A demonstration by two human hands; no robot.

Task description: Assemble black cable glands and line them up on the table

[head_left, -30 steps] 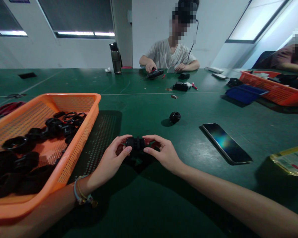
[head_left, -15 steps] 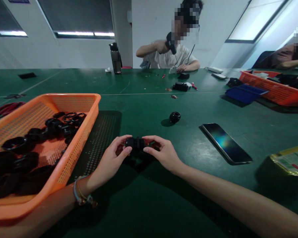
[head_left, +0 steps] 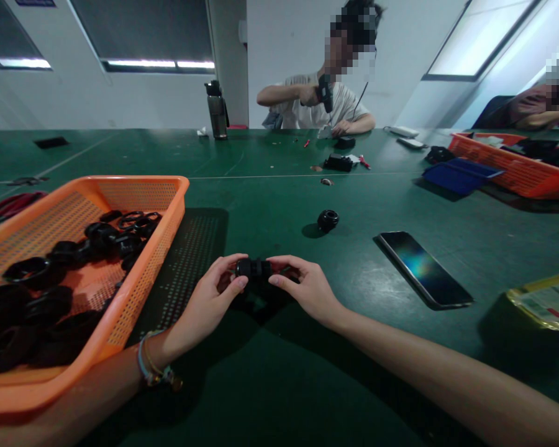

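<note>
A black plastic cable gland (head_left: pixel 254 269) lies sideways between my two hands, just above the green table. My left hand (head_left: pixel 221 282) pinches its left end with thumb and fingers. At the right end, my right hand (head_left: pixel 305 285) is closed with thumb and fingertips on the fitting. Fingers partly cover both ends. Farther off, a second, rounder black fitting (head_left: pixel 328 220) rests on the table with its hole showing. Left of my left hand, an orange basket (head_left: pixel 179 205) holds several black rings, nuts and fittings.
A phone (head_left: pixel 423 267) lies right of my hands, and a yellow-edged package (head_left: pixel 547 301) sits beyond it. Across the table, a person holds a black power tool (head_left: pixel 325 93). A blue tray (head_left: pixel 459 176), another orange basket (head_left: pixel 517 171) and a bottle (head_left: pixel 217 110) stand farther back.
My hands and the cable gland look practically still. Across the table, the person's power tool has moved slightly down and to the right.
</note>
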